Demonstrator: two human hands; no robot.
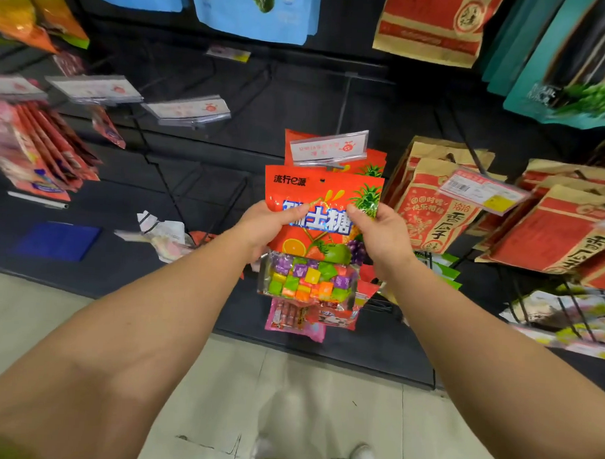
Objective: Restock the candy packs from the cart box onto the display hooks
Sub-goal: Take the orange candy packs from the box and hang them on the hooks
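Both hands grasp one orange candy pack (324, 209): the left hand (265, 228) pinches its left edge and the right hand (380, 232) pinches its right edge. This pack is held upright just in front of more such packs on a hook, under a price tag (328, 147). Brown seed bags (432, 206) hang at the right.

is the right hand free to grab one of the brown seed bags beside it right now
Probably not yet: the right hand and left hand both grip the orange candy pack. The brown seed bags hang close by, unobstructed.
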